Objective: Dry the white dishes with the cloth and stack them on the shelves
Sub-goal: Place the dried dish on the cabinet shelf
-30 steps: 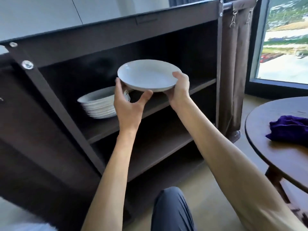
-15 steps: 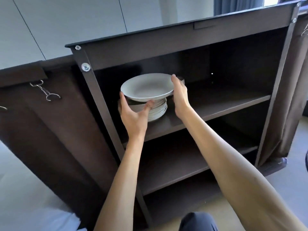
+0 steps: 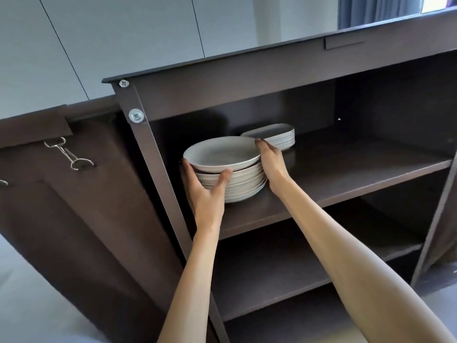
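Top shelf (image 3: 346, 169) | our left hand (image 3: 205, 191) and right hand (image 3: 270, 162) grip the white plate (image 3: 222, 153) atop the stack (image 3: 237, 186) | uneven release could chip rims or skew it.

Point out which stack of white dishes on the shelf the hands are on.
The front stack of round plates, left hand and right hand at its rims. The stack of oblong dishes behind stands untouched.

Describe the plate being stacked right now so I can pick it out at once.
Look at the dark cabinet's upper shelf, left end. The round white stack there is topped by the plate, held by the left hand and right hand. The oblong dishes behind are untouched.
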`<state>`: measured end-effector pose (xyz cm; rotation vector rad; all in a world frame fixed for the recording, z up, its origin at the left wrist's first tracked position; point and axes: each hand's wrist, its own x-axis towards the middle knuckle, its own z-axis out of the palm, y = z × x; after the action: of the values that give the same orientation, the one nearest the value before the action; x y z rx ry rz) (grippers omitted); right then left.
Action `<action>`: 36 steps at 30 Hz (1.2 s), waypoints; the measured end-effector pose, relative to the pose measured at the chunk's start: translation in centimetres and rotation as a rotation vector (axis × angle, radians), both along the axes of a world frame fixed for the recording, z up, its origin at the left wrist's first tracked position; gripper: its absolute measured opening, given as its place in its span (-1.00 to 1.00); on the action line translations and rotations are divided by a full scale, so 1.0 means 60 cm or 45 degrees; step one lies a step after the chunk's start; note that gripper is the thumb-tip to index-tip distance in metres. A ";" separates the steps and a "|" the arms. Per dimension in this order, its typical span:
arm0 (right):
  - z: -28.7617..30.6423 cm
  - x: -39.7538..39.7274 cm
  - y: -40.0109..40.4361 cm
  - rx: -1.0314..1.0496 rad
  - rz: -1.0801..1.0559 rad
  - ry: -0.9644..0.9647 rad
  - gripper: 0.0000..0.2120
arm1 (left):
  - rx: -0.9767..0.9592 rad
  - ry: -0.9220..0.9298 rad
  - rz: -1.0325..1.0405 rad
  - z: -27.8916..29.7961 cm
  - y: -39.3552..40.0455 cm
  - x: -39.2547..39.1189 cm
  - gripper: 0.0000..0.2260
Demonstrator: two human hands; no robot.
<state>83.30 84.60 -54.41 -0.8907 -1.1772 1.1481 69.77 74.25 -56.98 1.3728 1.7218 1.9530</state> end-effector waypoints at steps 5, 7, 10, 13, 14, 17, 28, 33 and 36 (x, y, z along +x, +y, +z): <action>-0.018 -0.002 0.013 -0.030 0.016 0.006 -0.71 | -0.047 -0.014 0.015 -0.009 0.009 -0.003 -0.05; -0.023 -0.004 0.015 -0.019 0.005 0.018 -0.61 | -0.037 -0.026 0.022 -0.012 0.011 -0.005 -0.05; -0.026 -0.006 0.016 0.022 0.005 -0.016 -0.56 | -0.039 -0.065 0.030 -0.014 0.015 -0.005 -0.03; -0.024 -0.007 0.015 0.029 0.003 -0.129 -0.43 | -0.021 -0.108 0.038 -0.016 0.018 -0.006 -0.03; -0.023 -0.007 0.013 0.022 0.000 -0.162 -0.38 | -0.010 -0.120 0.039 -0.015 0.016 -0.007 -0.02; -0.020 -0.003 0.008 0.005 -0.017 -0.217 -0.31 | 0.015 -0.172 0.038 -0.013 0.009 -0.002 -0.02; -0.077 0.257 -0.125 0.485 -0.820 -0.100 -0.83 | 0.722 -0.244 -0.349 -0.061 -0.027 0.276 -0.93; -0.129 0.467 -0.208 0.321 -1.271 -0.162 -0.67 | 0.265 -0.307 -0.834 -0.111 -0.060 0.510 -0.80; -0.159 0.607 -0.265 0.119 -1.440 -0.338 -0.62 | 0.068 -0.211 -1.073 -0.142 -0.090 0.623 -0.78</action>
<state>119.73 68.72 -63.96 -1.3876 -0.6971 0.0550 107.13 68.87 -65.50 1.5448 0.7973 1.5526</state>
